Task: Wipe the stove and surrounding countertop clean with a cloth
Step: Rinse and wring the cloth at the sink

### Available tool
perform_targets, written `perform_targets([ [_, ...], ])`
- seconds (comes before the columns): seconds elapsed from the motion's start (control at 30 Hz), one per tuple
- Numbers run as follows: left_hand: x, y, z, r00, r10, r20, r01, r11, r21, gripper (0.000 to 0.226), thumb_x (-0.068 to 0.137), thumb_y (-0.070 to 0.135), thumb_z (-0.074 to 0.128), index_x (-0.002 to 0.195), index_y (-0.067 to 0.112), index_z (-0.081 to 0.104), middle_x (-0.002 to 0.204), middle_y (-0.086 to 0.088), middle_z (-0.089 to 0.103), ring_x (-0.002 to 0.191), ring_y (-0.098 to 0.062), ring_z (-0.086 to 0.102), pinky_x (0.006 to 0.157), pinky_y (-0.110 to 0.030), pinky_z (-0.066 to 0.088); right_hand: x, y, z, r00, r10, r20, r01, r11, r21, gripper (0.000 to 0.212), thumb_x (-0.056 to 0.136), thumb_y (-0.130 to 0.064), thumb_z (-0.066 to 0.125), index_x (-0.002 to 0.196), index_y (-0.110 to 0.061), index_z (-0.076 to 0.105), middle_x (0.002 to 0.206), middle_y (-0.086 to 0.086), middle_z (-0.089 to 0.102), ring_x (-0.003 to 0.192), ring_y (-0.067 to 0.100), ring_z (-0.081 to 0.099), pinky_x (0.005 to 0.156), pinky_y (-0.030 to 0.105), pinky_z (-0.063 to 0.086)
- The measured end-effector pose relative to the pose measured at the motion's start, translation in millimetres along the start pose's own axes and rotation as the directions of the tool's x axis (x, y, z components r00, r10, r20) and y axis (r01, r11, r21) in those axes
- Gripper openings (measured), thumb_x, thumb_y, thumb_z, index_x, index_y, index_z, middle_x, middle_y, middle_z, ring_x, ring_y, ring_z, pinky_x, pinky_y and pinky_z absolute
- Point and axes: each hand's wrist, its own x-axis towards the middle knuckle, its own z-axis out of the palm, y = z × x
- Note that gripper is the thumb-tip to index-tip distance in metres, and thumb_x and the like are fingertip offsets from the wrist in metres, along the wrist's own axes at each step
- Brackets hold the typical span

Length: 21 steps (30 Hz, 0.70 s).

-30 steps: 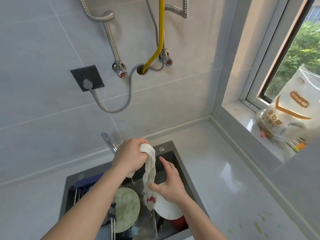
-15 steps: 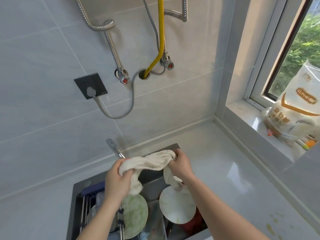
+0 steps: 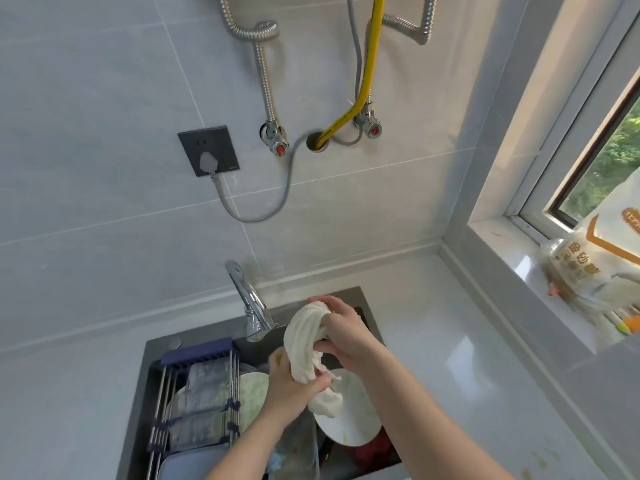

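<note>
both hands, the left hand (image 3: 289, 382) low and the right hand (image 3: 346, 332) high, grip the twisted white cloth (image 3: 306, 344) over the sink (image 3: 194, 337), so wringing seems in progress, and next it must go to the desk (image 3: 450, 341).

Single view: head camera, wide-angle. Looks forward and steeply down from above the sink (image 3: 194, 341), close over it. Faces the tiled wall (image 3: 104, 133); window (image 3: 595, 161) at right edge. Tabletop (image 3: 450, 341) fills the lower right. Straight lines bow near the borders.
</note>
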Motion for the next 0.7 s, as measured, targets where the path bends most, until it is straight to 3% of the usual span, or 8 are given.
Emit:
perform_targets([
  [0.1, 8.8, 0.8, -6.5, 0.999, 0.03, 0.033, -0.027, 0.996, -0.082, 0.052, 0.07, 0.02, 0.093, 0.111, 0.034, 0.064, 0.107, 0.014, 0.07, 0.092, 0.004, 0.068, 0.066, -0.011, 0.052, -8.7, -5.9, 4.6, 0.999, -0.007, 0.036, 0.005, 0.997, 0.073, 0.047, 0.09, 0.009, 0.036, 0.116, -0.013, 0.068, 0.116, 0.017, 0.067, 0.102, 0.029, 0.068, 0.07, 0.035, 0.059],
  [0.23, 14.8, -4.9, -7.2, 1.0, -0.007, 0.007, 0.008, 0.991, -0.135, 0.044, 0.078, 0.013, 0.088, 0.114, 0.028, 0.068, 0.098, 0.014, 0.077, 0.094, -0.003, 0.072, 0.067, -0.014, 0.053, -11.8, -21.4, -1.4, 0.999, -0.029, 0.014, 0.025, 0.977, 0.21, 0.046, 0.092, 0.011, 0.032, 0.113, -0.008, 0.068, 0.095, 0.014, 0.07, 0.087, 0.026, 0.069, 0.076, 0.042, 0.062],
  [0.37, 23.3, -2.8, -2.4, 0.996, -0.073, -0.055, 0.062, 0.981, -0.182, 0.035, 0.075, 0.026, 0.09, 0.103, 0.027, 0.069, 0.092, 0.008, 0.075, 0.092, -0.011, 0.07, 0.067, -0.02, 0.048, -8.9, -33.0, -8.8, 0.995, -0.033, -0.09, 0.051, 0.977, 0.207, 0.047, 0.092, 0.012, 0.031, 0.119, -0.006, 0.064, 0.107, 0.019, 0.069, 0.097, 0.032, 0.07, 0.081, 0.046, 0.063],
  [0.47, 32.1, -9.4, -2.9, 0.996, -0.087, -0.031, 0.079, 0.977, -0.197, 0.037, 0.073, 0.025, 0.09, 0.105, 0.026, 0.071, 0.093, 0.005, 0.076, 0.092, -0.016, 0.071, 0.075, -0.032, 0.057, 2.6, -26.4, -21.4, 0.97, 0.0, -0.241, 0.057, 0.972, 0.227, 0.046, 0.094, 0.012, 0.034, 0.125, -0.009, 0.06, 0.118, 0.024, 0.066, 0.112, 0.04, 0.067, 0.093, 0.055, 0.059],
  [0.53, 35.7, -12.9, -3.1, 0.996, -0.089, 0.02, 0.091, 0.991, -0.103, 0.029, 0.076, 0.026, 0.087, 0.1, 0.025, 0.07, 0.092, 0.005, 0.075, 0.091, -0.017, 0.07, 0.079, -0.037, 0.058, 9.4, -15.2, -34.3, 0.941, 0.043, -0.335, 0.049, 0.964, 0.261, 0.045, 0.095, 0.012, 0.036, 0.128, -0.008, 0.059, 0.116, 0.025, 0.067, 0.109, 0.042, 0.069, 0.095, 0.058, 0.057],
  [0.63, 44.2, -21.8, -3.3, 0.99, -0.097, 0.104, 0.078, 0.983, 0.166, 0.045, 0.061, 0.061, 0.079, 0.094, 0.032, 0.067, 0.09, 0.014, 0.074, 0.088, -0.01, 0.069, 0.081, -0.036, 0.058, 13.5, 2.4, -46.6, 0.908, 0.103, -0.407, 0.023, 0.956, 0.293, 0.043, 0.097, 0.012, 0.037, 0.131, -0.006, 0.057, 0.11, 0.024, 0.068, 0.098, 0.039, 0.07, 0.089, 0.055, 0.059],
  [0.7, 49.0, -26.5, -0.6, 0.987, -0.114, 0.115, 0.074, 0.95, 0.304, 0.046, 0.06, 0.064, 0.069, 0.093, 0.033, 0.063, 0.089, 0.015, 0.072, 0.086, -0.011, 0.068, 0.079, -0.035, 0.058, 13.5, 11.1, -50.0, 0.887, 0.121, -0.445, 0.023, 0.952, 0.305, 0.041, 0.098, 0.009, 0.04, 0.132, -0.008, 0.058, 0.115, 0.024, 0.067, 0.098, 0.038, 0.069, 0.085, 0.051, 0.06],
])
